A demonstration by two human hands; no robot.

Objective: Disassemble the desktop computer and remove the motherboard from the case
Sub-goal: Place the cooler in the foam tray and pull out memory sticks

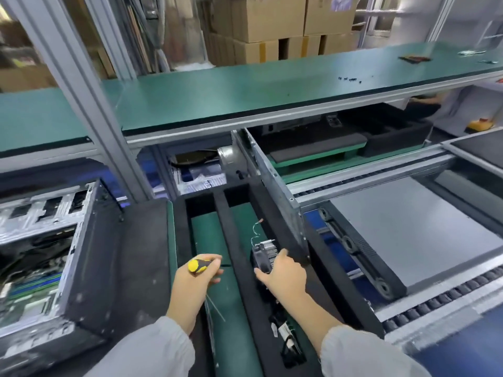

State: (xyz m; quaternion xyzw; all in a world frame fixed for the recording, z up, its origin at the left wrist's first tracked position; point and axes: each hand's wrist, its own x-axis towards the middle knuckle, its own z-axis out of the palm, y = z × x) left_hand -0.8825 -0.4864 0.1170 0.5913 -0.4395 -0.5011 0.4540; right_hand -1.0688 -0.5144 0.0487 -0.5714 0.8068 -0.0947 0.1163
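The opened desktop case (81,257) lies on its side at the left, with the motherboard (30,287) and cables showing inside. My left hand (196,281) grips a screwdriver with a yellow and black handle (200,265) over the left slot of a black foam tray (226,232). My right hand (283,273) holds a black fan with a finned heatsink (265,254) in the tray's right slot. A thin wire (255,229) trails up from the fan.
A grey metal side panel (275,191) stands on edge right of the tray. A roller conveyor (408,308) carries a grey pallet (413,229) at the right. Other parts (285,333) lie lower in the right slot. A green shelf (272,88) runs overhead with small screws (349,78).
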